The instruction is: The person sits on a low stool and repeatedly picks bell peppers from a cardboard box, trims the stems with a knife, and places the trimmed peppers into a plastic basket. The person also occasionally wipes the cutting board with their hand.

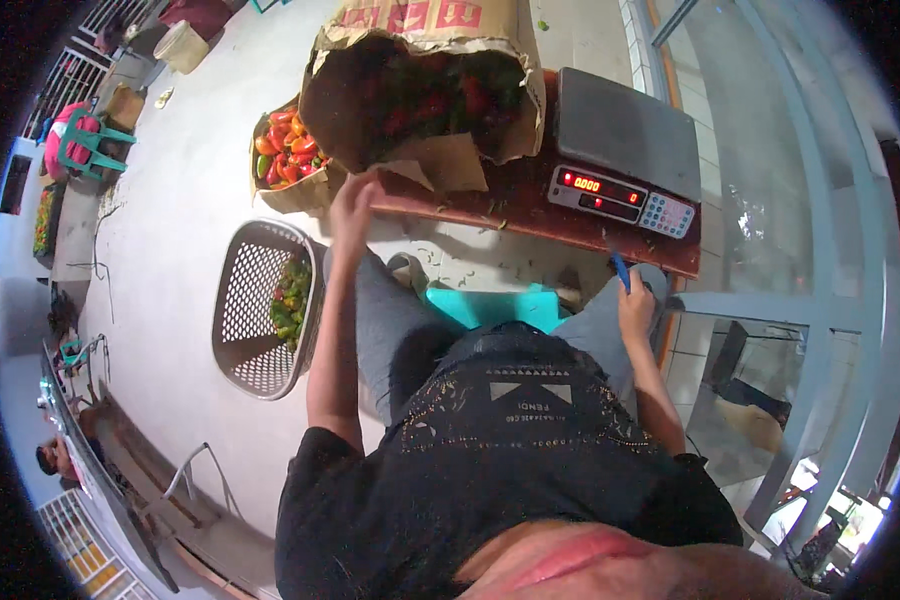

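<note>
My left hand (pixel 353 208) is raised beside the near left corner of the red-brown table (pixel 440 207). Its fingers look stretched out, slightly blurred, and I see nothing in them. In my right hand (pixel 636 300), above my right knee, is a small knife with a blue handle (pixel 622 271); its thin blade points toward the table's front edge. A large open cardboard box (pixel 425 45) lies on the table with dark red and green peppers (pixel 440 95) in its shadowed inside. Left of it stands a smaller box (pixel 305 190) of red, orange and green peppers (pixel 288 145).
A scale (pixel 625 130) with a lit red display stands on the table's right. A plastic basket (pixel 232 335) with some green peppers (pixel 291 305) sits on the floor at my left. Stem scraps litter the table edge. A glazed metal frame (pixel 825 250) rises at right.
</note>
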Motion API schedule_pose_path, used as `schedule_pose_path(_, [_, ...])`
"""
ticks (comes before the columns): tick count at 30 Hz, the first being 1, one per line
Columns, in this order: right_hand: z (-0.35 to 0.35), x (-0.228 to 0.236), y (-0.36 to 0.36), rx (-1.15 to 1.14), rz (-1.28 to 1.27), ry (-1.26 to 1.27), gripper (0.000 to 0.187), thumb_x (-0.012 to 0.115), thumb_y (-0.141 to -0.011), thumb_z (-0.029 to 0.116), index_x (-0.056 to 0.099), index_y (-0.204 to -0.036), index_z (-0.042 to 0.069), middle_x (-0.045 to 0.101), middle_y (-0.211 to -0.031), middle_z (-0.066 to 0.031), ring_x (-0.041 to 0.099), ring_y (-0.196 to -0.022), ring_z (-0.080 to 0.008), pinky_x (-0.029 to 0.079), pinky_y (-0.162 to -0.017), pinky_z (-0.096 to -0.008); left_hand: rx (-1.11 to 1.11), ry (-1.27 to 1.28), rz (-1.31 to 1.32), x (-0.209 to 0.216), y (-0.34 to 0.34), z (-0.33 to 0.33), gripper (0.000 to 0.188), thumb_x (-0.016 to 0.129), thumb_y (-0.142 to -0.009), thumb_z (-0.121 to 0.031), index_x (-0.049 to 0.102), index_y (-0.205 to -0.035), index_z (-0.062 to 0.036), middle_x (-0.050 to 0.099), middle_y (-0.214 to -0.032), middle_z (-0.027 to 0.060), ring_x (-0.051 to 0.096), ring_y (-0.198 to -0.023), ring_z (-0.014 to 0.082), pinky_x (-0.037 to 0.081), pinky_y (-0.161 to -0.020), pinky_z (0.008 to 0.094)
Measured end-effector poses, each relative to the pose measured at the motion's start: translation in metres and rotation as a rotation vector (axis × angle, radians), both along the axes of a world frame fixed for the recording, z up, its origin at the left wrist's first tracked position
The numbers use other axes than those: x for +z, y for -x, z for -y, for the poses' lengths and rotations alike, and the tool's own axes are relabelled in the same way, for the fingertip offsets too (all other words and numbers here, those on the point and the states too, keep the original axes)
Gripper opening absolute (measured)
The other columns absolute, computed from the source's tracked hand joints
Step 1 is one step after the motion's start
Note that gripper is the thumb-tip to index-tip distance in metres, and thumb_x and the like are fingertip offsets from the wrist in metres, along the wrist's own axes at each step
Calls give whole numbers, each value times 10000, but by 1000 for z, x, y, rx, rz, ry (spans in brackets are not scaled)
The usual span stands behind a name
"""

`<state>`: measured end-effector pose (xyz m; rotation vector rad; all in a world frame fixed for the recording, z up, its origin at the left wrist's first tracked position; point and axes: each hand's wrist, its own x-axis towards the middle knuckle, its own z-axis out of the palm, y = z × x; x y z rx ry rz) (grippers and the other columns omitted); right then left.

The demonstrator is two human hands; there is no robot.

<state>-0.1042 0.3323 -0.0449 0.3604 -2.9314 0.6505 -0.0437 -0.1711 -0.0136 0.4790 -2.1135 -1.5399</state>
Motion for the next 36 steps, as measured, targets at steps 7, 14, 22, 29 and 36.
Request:
schedule_pose_path(7, [16,5,1,38,-53,-28,228,606,-816,112,548,-1023,35,599,-721,-201,595,-692,-396,459,-599,-464,85,410,-121,-43,172,18,358,507,-852,-155,519,-1189,-35,543,-1179,196,564,-1005,310,464,-835,417])
schedule_pose_path(14, [1,1,0,-8,-90,-43,160,604,-806,100,526,-931,40,591,-702,-193,592,-677,-389,448,-571,-468,-86,813,353,2,180,-9,385,492,-903,-261,505,-1206,-23,553,-1172,156,575,-1000,223,480,-835,382])
schedule_pose_path(22, [20,18,-7,86,-34,37,186,584,-817,98,523,-978,30,574,-725,-208,582,-693,-395,441,-571,-461,-250,-407,27,-14,98,20,325,573,-868,-252,538,-1140,-78,609,-948,39,584,-860,165,470,-694,302])
schedule_pose_path(29, [4,6,-8,34,-69,-20,223,582,-826,124,542,-1027,36,593,-754,-209,587,-695,-396,445,-582,-473,-606,-857,285,-39,5,-64,234,586,-842,-197,573,-1042,-77,583,-931,-2,510,-819,96,443,-708,261])
schedule_pose_path(36, [17,1,-2,44,35,16,221,585,-824,104,547,-1028,29,590,-772,-218,583,-722,-398,450,-616,-463,-750,-229,993,-226,-24,-63,325,612,-797,-339,533,-560,-130,461,-510,-16,422,-444,130,346,-449,319])
